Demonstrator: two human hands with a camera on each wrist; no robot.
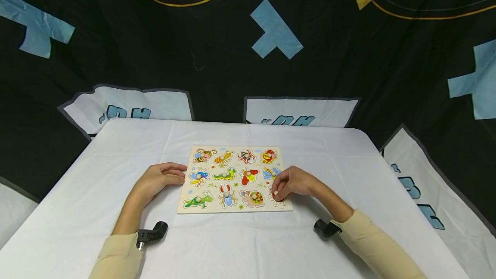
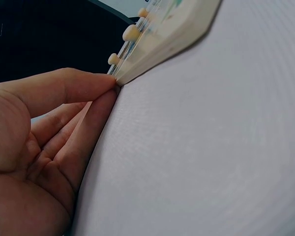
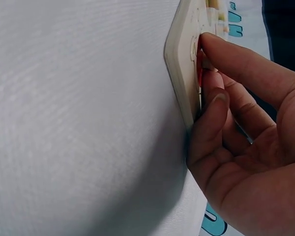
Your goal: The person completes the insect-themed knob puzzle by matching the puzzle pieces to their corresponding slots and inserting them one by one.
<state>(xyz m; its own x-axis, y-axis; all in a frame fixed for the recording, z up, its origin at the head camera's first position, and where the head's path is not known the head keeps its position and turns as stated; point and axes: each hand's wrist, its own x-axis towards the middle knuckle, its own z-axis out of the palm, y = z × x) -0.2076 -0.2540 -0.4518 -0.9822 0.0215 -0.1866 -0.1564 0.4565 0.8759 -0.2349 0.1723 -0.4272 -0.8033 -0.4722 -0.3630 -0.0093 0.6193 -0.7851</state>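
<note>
A wooden peg puzzle board with rows of colourful insect pieces lies flat on the white table. At its lower right corner my right hand bends over a red puzzle piece, with thumb and fingertips around the piece's small knob and partly hiding it. The piece sits at its recess, close against the board's face. My left hand rests at the board's left edge, its fairly straight fingers touching the side. In the left wrist view, thumb and fingertips meet the board's edge, and knobs stand up from the pieces.
A white cloth covers the table. Behind it hangs a black curtain with blue and yellow patches. A black wrist camera is strapped to the left wrist, and another camera to the right.
</note>
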